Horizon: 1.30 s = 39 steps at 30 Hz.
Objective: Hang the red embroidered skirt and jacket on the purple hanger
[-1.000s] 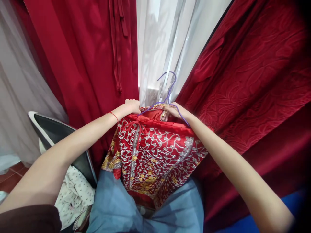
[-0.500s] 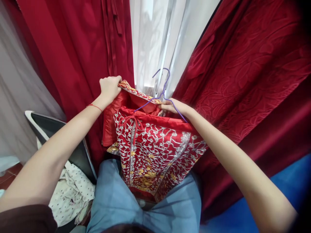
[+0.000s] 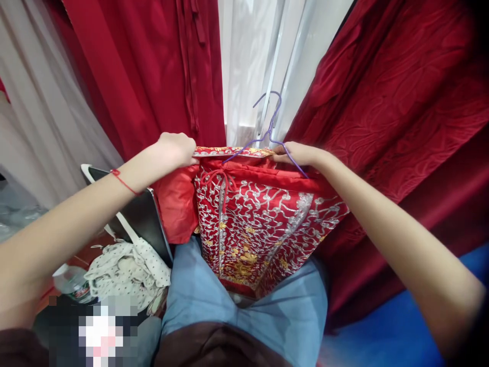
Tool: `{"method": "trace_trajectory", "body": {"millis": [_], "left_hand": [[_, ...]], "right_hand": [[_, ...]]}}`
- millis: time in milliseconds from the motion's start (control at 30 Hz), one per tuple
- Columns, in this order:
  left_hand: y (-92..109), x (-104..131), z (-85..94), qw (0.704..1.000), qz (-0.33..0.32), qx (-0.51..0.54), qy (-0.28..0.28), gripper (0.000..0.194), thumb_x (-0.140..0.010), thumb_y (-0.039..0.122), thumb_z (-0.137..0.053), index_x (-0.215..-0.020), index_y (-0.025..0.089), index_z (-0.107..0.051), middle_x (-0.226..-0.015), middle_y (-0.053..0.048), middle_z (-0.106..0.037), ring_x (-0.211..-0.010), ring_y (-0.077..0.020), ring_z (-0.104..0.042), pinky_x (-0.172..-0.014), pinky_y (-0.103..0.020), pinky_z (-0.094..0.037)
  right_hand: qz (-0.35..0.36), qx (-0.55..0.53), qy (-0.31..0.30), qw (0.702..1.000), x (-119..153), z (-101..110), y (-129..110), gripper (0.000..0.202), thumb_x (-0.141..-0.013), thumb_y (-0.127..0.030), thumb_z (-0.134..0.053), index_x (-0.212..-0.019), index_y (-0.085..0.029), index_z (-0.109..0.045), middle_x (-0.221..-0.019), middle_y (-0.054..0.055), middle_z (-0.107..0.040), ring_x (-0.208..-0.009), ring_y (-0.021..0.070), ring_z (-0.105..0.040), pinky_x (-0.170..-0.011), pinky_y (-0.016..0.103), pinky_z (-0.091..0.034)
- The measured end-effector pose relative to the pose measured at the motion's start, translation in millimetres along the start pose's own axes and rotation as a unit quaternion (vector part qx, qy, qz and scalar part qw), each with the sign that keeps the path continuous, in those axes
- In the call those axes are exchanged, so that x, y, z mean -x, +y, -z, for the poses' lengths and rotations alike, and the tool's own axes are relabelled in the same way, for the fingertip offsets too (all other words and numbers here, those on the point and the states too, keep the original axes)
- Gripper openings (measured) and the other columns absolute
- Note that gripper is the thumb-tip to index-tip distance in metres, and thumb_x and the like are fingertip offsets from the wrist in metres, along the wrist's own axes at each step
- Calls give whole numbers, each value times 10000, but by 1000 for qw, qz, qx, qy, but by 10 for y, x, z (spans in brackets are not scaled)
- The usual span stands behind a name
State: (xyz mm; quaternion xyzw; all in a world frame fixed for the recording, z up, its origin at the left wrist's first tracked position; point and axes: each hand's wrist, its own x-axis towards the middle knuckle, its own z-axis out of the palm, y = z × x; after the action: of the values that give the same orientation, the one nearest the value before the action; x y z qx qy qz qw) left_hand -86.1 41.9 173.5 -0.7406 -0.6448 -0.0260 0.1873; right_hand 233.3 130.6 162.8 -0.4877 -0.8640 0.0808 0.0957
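A red skirt [image 3: 263, 219], embroidered in silver and gold, hangs from a purple hanger [image 3: 270, 122] in front of my lap. A red bow is tied at its waistband. Behind it I hold a second red garment [image 3: 176, 206] with a plain lining and an embroidered edge. My left hand [image 3: 178, 149] is closed around the left end of that edge. At its other end, my right hand [image 3: 295, 153] pinches the edge just behind the hanger's right arm. Most of the second garment is hidden by the skirt.
Dark red curtains [image 3: 141, 66] hang to the left and right, with a white panel [image 3: 244, 66] between them. At lower left are a dark chair back [image 3: 153, 224], a dotted white cloth bag [image 3: 126, 270] and a clear plastic bottle [image 3: 74, 283]. A blue surface [image 3: 382, 326] shows at lower right.
The garment's edge, slanting down to the right before, now lies nearly level, with my left hand lower relative to my right. The view has shifted left, showing more of the bag and the bottle.
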Motion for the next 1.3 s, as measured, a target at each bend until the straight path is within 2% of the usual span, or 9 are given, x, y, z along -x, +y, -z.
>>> {"method": "trace_trajectory", "body": {"millis": [167, 267, 367, 500, 700, 833, 967, 1133, 1300], "left_hand": [[742, 143, 292, 999, -2, 19, 28, 611, -884, 617, -574, -1209, 106, -653, -1049, -173, -683, -1072, -369, -636, -898, -415, -446], [1032, -117, 201, 987, -33, 95, 127, 796, -856, 709, -547, -1321, 62, -541, -1166, -206, -637, -1217, -417, -553, -1025, -481, -382], [1177, -511, 9, 974, -79, 175, 121, 826, -838, 735, -543, -1306, 55, -540, -1198, -231, -636, -1208, -410, -563, -1028, -483, -402], [1171, -791, -217, 974, -88, 169, 119, 556, -947, 537, -485, -1237, 72, -581, -1130, -219, -687, -1063, -332, -652, -901, -403, -487], [1022, -709, -312, 983, -96, 94, 124, 495, -962, 432, -497, -1326, 96, -513, -1042, -194, -713, -1014, -329, -691, -879, -392, -494], [1033, -707, -313, 982, -97, 96, 134, 554, -961, 549, -478, -1284, 101, -528, -1001, -189, -716, -938, -316, -706, -824, -367, -492], [905, -821, -369, 978, -132, 80, 143, 583, -966, 620, -401, -1220, 121, -564, -866, -145, -714, -855, -296, -699, -762, -348, -478], [810, -891, -346, 946, -178, 118, 243, 453, -970, 528, -389, -1114, 168, -621, -951, -133, -713, -934, -282, -671, -856, -396, -477], [1299, -852, -86, 882, -311, 195, 296, 509, -878, 441, -553, -1311, 173, -536, -1206, -137, -666, -1158, -312, -601, -1014, -458, -429]], "right_hand": [[-60, 75, 83, 992, 144, -33, -93, 223, -906, -243, -510, -906, -124, -699, -933, 128, -732, -884, 246, -665, -788, 295, -462], [-77, 10, 148, 986, 143, -159, -59, 256, -928, -282, -491, -838, -131, -678, -861, 132, -723, -833, 249, -660, -758, 309, -470], [-57, -106, 171, 978, 105, -236, 28, 320, -943, -375, -485, -734, -178, -628, -676, 78, -657, -750, 225, -628, -711, 303, -460], [-37, -127, 182, 974, 136, -186, 133, 294, -851, -360, -633, -615, -218, -531, -585, 38, -560, -727, 204, -578, -702, 294, -412], [66, -89, 52, 992, 289, -32, 200, 163, -692, -188, -731, -722, -236, -579, -693, -7, -619, -676, 152, -528, -662, 276, -403], [39, -142, 159, 976, 224, -51, 310, 203, -710, -63, -599, -762, -233, -500, -714, -17, -578, -696, 145, -520, -727, 288, -424], [3, -304, 286, 909, 209, -94, 379, 117, -803, -160, -533, -851, -237, -459, -799, -3, -558, -763, 150, -533, -766, 300, -467], [50, -365, 290, 883, 383, -113, 218, 80, -816, -252, -521, -878, -230, -475, -863, 12, -557, -826, 158, -541, -795, 308, -486], [62, -390, 280, 875, 443, -115, -48, 139, -820, -276, -557, -913, -232, -464, -863, -1, -569, -832, 154, -575, -775, 293, -503]]}}
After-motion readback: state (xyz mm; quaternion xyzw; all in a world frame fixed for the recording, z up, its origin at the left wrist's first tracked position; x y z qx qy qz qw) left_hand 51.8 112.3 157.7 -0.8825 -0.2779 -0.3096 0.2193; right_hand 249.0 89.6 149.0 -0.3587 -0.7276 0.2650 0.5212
